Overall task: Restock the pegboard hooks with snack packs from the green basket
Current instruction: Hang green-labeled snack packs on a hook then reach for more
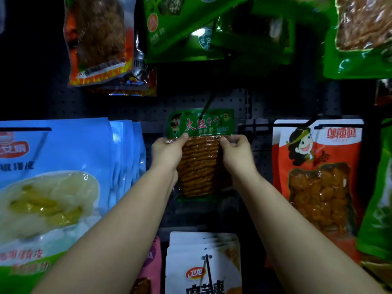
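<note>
A snack pack point(201, 164) with a green header and brown strips inside hangs against the dark pegboard point(127, 107) at centre. A black hook point(207, 105) runs through the pack's top. My left hand point(167, 153) grips the pack's left edge, thumb on its front. My right hand point(236, 153) pinches the right edge just under the header. The green basket is out of sight.
Blue packs point(63, 166) hang at left, orange-red packs point(318, 177) at right, white packs point(203, 264) on a hook below, and green and orange packs point(182, 28) overhead. A bare black hook bar point(275, 124) sticks out right of the held pack.
</note>
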